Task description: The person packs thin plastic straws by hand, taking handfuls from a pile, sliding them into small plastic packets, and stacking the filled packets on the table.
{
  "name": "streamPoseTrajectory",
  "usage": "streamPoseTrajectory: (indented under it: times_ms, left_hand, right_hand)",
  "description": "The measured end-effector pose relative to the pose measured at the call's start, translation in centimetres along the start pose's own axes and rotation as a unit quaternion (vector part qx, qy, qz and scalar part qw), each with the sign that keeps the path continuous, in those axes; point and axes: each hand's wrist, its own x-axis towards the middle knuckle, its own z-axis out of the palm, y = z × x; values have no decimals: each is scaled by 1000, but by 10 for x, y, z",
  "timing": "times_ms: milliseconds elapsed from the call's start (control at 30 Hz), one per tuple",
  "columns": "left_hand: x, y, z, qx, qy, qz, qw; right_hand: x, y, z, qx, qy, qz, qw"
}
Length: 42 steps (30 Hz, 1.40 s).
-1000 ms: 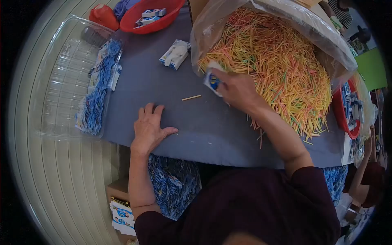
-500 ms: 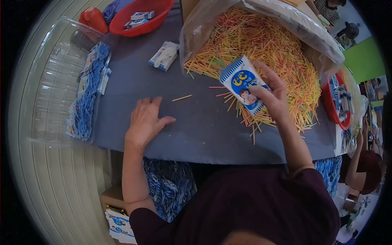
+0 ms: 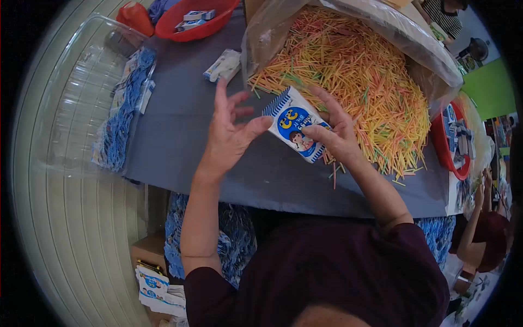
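Observation:
A blue-and-white printed packet (image 3: 297, 126) with striped ends is gripped in my right hand (image 3: 340, 133), its thumb across the front. Beside it my left hand (image 3: 231, 128) is raised with fingers spread. The left thumb reaches the packet's left edge; whether it touches cannot be made out. Behind and to the right lies a large heap of thin coloured sticks (image 3: 354, 82), yellow, orange, pink and green, spilling from a clear plastic bag (image 3: 436, 60). Another blue-and-white packet (image 3: 223, 65) with something white on it lies beyond my left hand.
On the left stands a clear plastic tray (image 3: 76, 103) with a row of blue-and-white packets (image 3: 122, 114). A red basin (image 3: 218, 22) at the back and a red basket (image 3: 444, 141) at the right hold packets. Grey cloth covers the table (image 3: 174, 147). Another person's arm (image 3: 474, 218) is at far right.
My left hand has lifted off the table and moved right, up to the packet. My right hand has brought the packet left and slightly down. The single stick on the cloth is now out of sight.

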Motion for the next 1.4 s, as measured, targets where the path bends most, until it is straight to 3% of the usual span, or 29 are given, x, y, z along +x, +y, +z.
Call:
streamPoseTrajectory:
  times_ms: [67, 167, 300, 367, 433, 500, 533, 600, 667, 700, 733, 800, 833, 867, 967, 1000, 1033, 1067, 1100, 1167, 1300, 1400]
  left_hand:
    - [-24, 0, 2, -180, 8, -91, 979]
    - [-49, -10, 1, -283, 59, -77, 954]
    - [-70, -16, -26, -230, 77, -131, 961]
    - [-83, -18, -45, -274, 109, -139, 945]
    - [-100, -15, -62, -317, 137, -142, 928]
    - [-117, -11, -68, -487, 180, -108, 848]
    - [-125, -14, -62, -446, 189, -108, 868]
    - [-144, -16, -32, -359, 176, -103, 911]
    - [-151, -18, -3, -347, 271, -83, 894]
    - [-151, -19, -2, -406, 327, -58, 851]
    - [-155, -22, -7, -402, 336, -56, 850]
    - [-165, -35, -19, -261, 390, -18, 883]
    - [-168, -42, -25, -271, 416, -24, 868]
    - [-177, -43, -35, -236, 413, -29, 879]
    - [-193, -35, -71, -105, 442, -13, 891]
    - [-198, -32, -85, 143, 438, 30, 887]
    - [-202, -28, -92, 380, 405, 67, 829]
    - [-204, -21, -92, 415, 376, 63, 826]
    - [-206, -20, -91, 415, 379, 61, 825]
    - [-208, -19, -86, 462, 315, 89, 824]
    - [-220, -20, -84, 405, 291, 87, 862]
    - [-229, -28, -83, 422, 313, 108, 844]
  right_hand:
    - [-1, 2, 11, 50, -14, 15, 999]
    - [3, -8, 34, -38, -139, 32, 989]
    - [27, -10, 66, -66, -292, 66, 952]
    - [29, -2, 90, -15, -322, 84, 943]
    - [22, 17, 114, 13, -293, 37, 955]
    - [18, 21, 132, 65, -269, 54, 959]
    - [19, 21, 140, 113, -227, 72, 965]
    - [22, 23, 156, 128, -236, 79, 960]
    - [20, 34, 176, 169, -235, 63, 955]
    - [19, 41, 186, 206, -246, 46, 946]
    - [19, 45, 192, 208, -255, 48, 943]
    - [21, 50, 200, 154, -330, 89, 927]
    - [28, 63, 201, -49, -344, -18, 938]
    - [31, 69, 192, -48, -351, -17, 935]
    - [53, 49, 171, 106, -419, 171, 886]
    - [58, 43, 168, 153, -438, 234, 855]
    - [59, 41, 168, 197, -451, 298, 818]
    - [55, 46, 171, 251, -489, 320, 771]
    - [47, 41, 182, 250, -491, 322, 770]
    - [31, 28, 207, 199, -307, 382, 849]
    - [34, 28, 207, 131, -455, 279, 836]
    - [13, 30, 204, 143, -411, 289, 853]
